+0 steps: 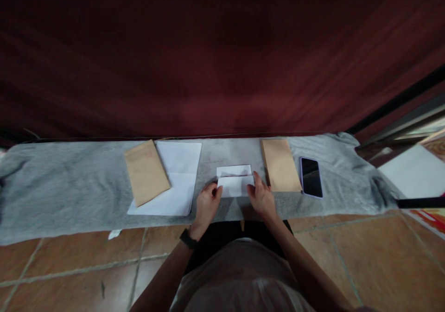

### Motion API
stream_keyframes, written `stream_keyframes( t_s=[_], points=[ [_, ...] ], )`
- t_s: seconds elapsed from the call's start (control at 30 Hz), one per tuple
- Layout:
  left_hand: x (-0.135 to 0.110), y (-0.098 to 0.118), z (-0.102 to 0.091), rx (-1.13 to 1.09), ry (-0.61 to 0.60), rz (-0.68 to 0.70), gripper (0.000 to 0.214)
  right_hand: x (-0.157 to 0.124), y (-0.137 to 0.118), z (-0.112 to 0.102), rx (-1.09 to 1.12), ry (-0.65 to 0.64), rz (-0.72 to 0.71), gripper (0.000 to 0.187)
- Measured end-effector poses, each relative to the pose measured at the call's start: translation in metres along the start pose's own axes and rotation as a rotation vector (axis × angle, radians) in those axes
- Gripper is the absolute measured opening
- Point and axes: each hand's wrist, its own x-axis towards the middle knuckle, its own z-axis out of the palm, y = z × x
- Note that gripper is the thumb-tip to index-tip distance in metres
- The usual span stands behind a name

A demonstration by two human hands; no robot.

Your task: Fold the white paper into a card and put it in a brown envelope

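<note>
A folded white sheet of paper [235, 180] lies on the grey cloth [62, 187] just in front of me. My left hand [206, 204] pinches its left edge with curled fingers. Holding its right edge, my right hand [261, 197] has the index finger laid along the paper. A black band is on my left wrist.
A brown envelope [146, 172] rests on white sheets [177, 177] to the left. Another brown envelope [280, 164] and a dark phone [310, 176] lie to the right. A dark red curtain hangs behind the cloth. Tiled floor is beneath me, and a white board [410, 170] sits far right.
</note>
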Motion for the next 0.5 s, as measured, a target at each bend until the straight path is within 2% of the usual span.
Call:
stream_keyframes(
  t_s=[0.17, 0.5],
  points=[
    [0.013, 0.01, 0.002, 0.132, -0.022, -0.098, 0.021, 0.012, -0.006, 0.003, -0.113, -0.027, 0.005, 0.052],
    [0.031, 0.026, 0.003, 0.411, -0.064, -0.194, 0.036, 0.036, -0.011, 0.006, -0.178, 0.014, 0.001, 0.05]
  ],
)
